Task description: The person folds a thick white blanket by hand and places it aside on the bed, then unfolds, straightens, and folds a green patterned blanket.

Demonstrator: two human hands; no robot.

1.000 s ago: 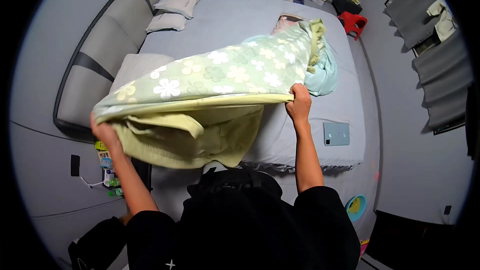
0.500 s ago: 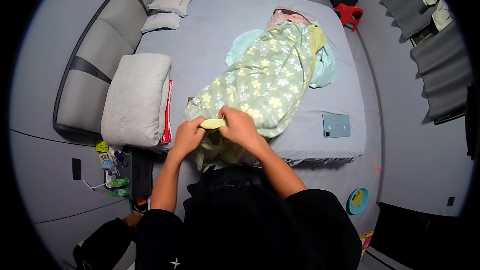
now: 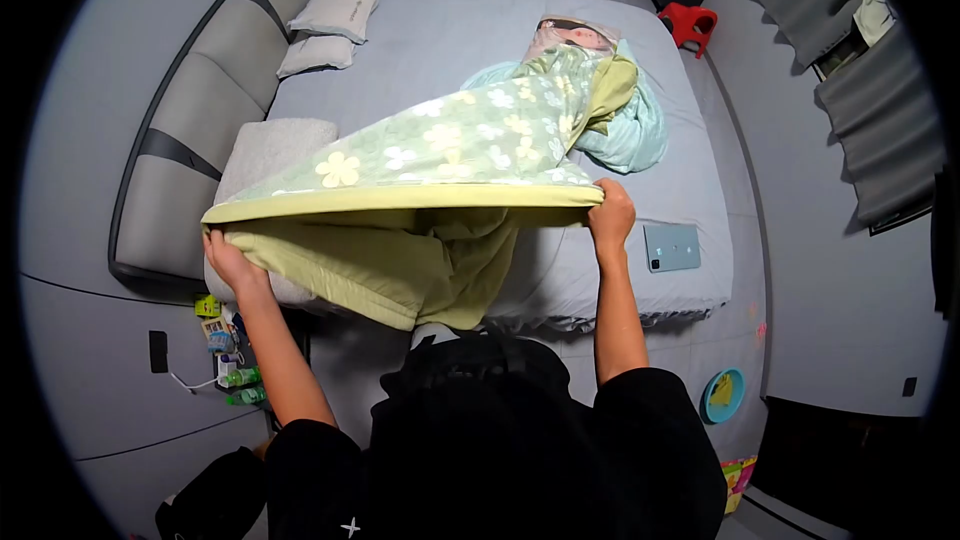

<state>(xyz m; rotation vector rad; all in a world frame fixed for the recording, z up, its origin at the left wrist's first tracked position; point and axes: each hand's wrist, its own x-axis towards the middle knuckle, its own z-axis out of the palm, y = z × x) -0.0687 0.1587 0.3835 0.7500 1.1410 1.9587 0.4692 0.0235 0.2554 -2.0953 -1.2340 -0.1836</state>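
A green quilt (image 3: 450,145) with white and yellow flowers is stretched between my hands, its yellow-green edge pulled nearly straight. My left hand (image 3: 232,258) is closed on the left end of that edge, over the folded grey blanket. At the right end, my right hand (image 3: 611,210) grips the edge above the mattress. The plain yellow-green underside hangs in folds below the edge, towards my body. The quilt's far end lies bunched near a pink pillow (image 3: 575,33), beside a light blue cloth (image 3: 630,135).
The quilt partly covers a folded grey blanket (image 3: 270,145) on the bed (image 3: 420,50). A tablet (image 3: 672,247) lies near the right edge. Two pillows (image 3: 335,12) rest by the headboard (image 3: 215,80). Bottles (image 3: 243,377) stand at lower left; a blue basin (image 3: 722,396) is on the floor.
My hands have moved far apart, left hand leftward and right hand rightward and up. The quilt's near edge has spread out between them and now covers part of the grey blanket.
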